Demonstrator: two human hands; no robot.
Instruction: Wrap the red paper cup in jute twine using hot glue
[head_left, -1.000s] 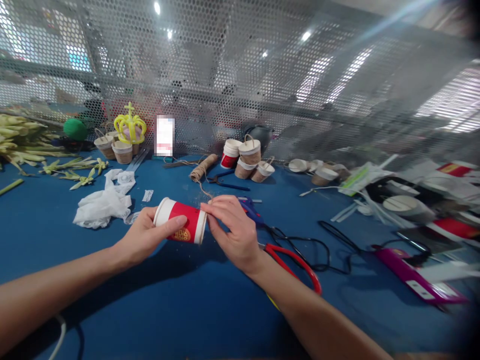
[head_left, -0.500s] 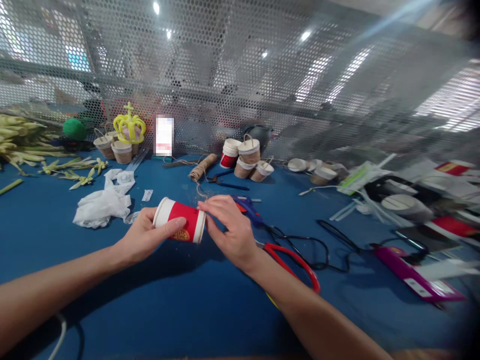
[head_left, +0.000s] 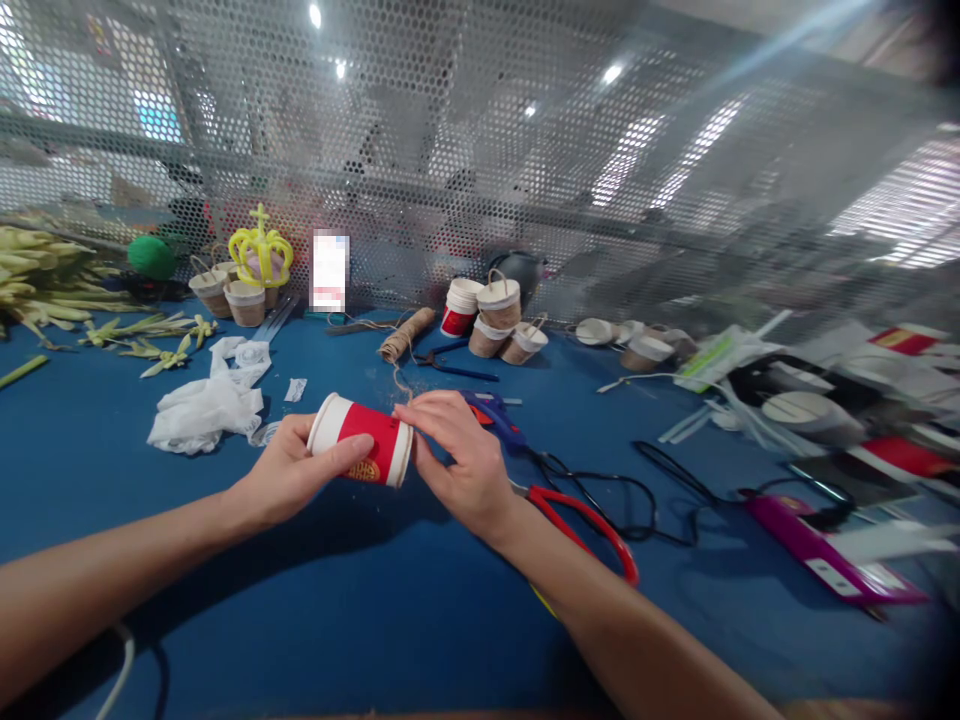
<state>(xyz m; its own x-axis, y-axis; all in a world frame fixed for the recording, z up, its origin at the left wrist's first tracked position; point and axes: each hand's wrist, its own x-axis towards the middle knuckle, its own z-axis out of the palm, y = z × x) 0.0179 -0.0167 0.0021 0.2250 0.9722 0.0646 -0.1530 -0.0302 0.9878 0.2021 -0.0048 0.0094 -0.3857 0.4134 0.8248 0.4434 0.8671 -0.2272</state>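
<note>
My left hand [head_left: 289, 470] is wrapped round a red paper cup [head_left: 361, 452] with a white rim, held on its side above the blue table [head_left: 360, 620]. My right hand [head_left: 461, 460] presses its fingertips against the cup's base end, pinching a thin jute twine [head_left: 400, 382] there. The twine runs back to a spool of jute twine [head_left: 405, 335] lying further up the table. A blue glue gun [head_left: 495, 415] lies just behind my right hand.
Red-handled scissors [head_left: 589, 525] and black cables [head_left: 637, 490] lie to the right. Twine-wrapped cups [head_left: 499, 320] stand behind, crumpled white plastic [head_left: 206, 405] and a yellow crown [head_left: 260, 250] on the left. A perforated metal screen [head_left: 480, 150] closes the back. A magenta box [head_left: 817, 550] sits at right.
Hardly anything differs: my right hand's fingers shifted slightly along the cup's base, and the view drifted a little.
</note>
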